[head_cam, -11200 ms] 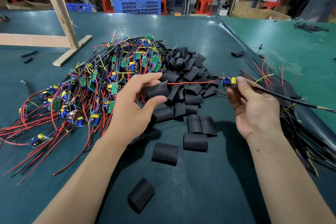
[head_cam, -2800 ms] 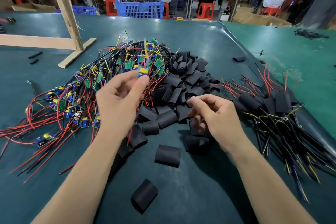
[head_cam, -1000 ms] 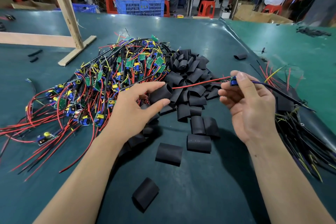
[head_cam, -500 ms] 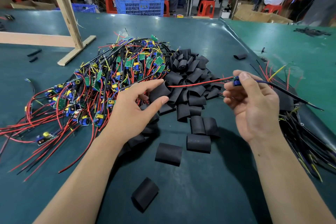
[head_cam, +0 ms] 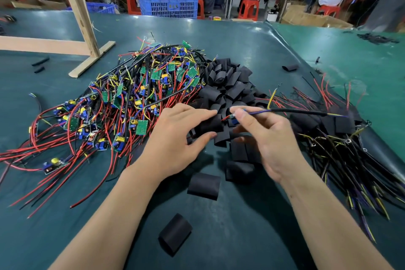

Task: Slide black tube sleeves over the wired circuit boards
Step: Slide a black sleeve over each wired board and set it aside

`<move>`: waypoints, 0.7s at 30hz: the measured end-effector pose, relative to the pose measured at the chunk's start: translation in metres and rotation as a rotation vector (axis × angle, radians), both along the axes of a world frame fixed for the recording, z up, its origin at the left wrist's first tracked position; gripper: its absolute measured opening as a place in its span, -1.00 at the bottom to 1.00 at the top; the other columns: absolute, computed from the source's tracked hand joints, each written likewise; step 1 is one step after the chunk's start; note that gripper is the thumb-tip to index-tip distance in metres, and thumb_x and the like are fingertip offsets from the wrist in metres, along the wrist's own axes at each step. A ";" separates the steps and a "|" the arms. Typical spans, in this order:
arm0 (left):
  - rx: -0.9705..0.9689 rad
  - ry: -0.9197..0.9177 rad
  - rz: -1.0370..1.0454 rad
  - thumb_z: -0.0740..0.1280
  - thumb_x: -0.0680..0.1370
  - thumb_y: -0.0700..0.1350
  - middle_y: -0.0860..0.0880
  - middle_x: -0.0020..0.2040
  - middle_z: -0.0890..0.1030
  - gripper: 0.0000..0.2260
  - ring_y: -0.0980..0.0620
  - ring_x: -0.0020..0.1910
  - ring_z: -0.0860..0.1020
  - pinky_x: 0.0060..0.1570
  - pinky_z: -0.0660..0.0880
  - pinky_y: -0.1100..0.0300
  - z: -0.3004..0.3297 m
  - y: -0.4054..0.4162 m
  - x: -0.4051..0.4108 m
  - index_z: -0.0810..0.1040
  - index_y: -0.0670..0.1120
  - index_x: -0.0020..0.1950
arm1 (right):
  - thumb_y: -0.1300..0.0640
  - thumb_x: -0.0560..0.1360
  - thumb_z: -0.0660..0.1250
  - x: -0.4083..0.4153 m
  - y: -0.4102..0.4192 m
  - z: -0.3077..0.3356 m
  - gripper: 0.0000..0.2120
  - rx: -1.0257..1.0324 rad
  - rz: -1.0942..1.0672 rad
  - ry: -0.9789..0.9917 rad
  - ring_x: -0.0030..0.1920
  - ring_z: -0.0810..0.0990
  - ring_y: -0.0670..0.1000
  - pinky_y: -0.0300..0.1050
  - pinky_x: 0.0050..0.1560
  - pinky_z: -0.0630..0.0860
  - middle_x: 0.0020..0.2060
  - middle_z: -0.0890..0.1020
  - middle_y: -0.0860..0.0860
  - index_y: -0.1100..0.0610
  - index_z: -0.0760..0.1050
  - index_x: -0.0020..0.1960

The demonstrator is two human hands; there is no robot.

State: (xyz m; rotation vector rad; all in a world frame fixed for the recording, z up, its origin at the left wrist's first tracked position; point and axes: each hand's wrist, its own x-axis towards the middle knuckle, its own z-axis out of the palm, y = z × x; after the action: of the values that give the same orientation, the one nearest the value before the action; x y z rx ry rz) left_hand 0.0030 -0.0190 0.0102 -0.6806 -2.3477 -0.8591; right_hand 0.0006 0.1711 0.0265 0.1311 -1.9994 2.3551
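The left hand (head_cam: 175,138) grips a short black flattened tube sleeve of matte heat-shrink material (head_cam: 208,126), fingers laid over its top and the thumb curled in under its near side, so that the sleeve's open mouth faces toward the right edge of the dark green mat-covered work table (head_cam: 219,35). Just beside that mouth, the right hand (head_cam: 269,138) pinches between thumb and forefinger a small wired circuit board with a blue component (head_cam: 233,121), its red lead already running into the sleeve and its dark cable with blue and yellow wires (head_cam: 295,112) trailing away toward the table's right edge. The relation that counts is this: board and sleeve lie almost on one line, both long axes running left to right across the table, with the board's leading end at the mouth and seemingly not yet inside, though the fingers hide the exact meeting point. The coming move, as I judge it, is a short push of the board leftward along that line while the left hand keeps the mouth from collapsing flat. The right hand is the nearer to the board, the left the nearer to the sleeve. Behind the hands, toward the table's middle, lie the heap of loose black sleeves (head_cam: 228,81) and, to its left, the tangled pile of bare green boards with red and black wires (head_cam: 135,98)
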 end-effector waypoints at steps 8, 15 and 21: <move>0.076 -0.014 -0.005 0.47 0.46 -0.05 0.08 -0.01 0.60 -0.64 -0.02 0.04 0.56 0.10 0.50 -0.11 0.001 0.007 0.004 0.63 -0.12 0.23 | 0.24 0.42 0.48 0.003 -0.009 -0.002 -0.87 -0.025 -0.048 0.085 -0.39 0.57 -0.04 -0.24 -0.37 0.52 -0.33 0.66 0.00 0.04 0.67 -0.10; 0.154 -0.111 -0.069 0.46 0.50 -0.08 0.08 -0.07 0.57 -0.66 0.04 -0.08 0.57 0.01 0.53 -0.04 0.002 0.005 0.004 0.61 -0.09 0.27 | 0.30 0.49 0.39 0.001 -0.003 -0.002 -0.79 -0.012 0.047 0.122 -0.22 0.67 -0.03 -0.24 -0.20 0.59 -0.14 0.73 0.02 0.03 0.71 -0.05; 0.182 -0.101 -0.080 0.45 0.51 -0.09 0.06 0.08 0.62 -0.67 0.05 0.10 0.57 0.14 0.51 0.05 0.003 0.006 0.005 0.59 -0.10 0.25 | 0.39 0.47 0.38 0.001 0.003 0.001 -0.73 0.076 0.059 0.191 -0.16 0.68 -0.09 -0.29 -0.14 0.58 -0.15 0.74 -0.05 0.07 0.67 0.01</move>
State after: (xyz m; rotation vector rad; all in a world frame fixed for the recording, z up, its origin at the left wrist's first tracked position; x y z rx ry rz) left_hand 0.0076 -0.0130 0.0131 -0.6722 -2.3065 -1.1505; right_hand 0.0016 0.1740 0.0271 0.4074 -2.0193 2.2047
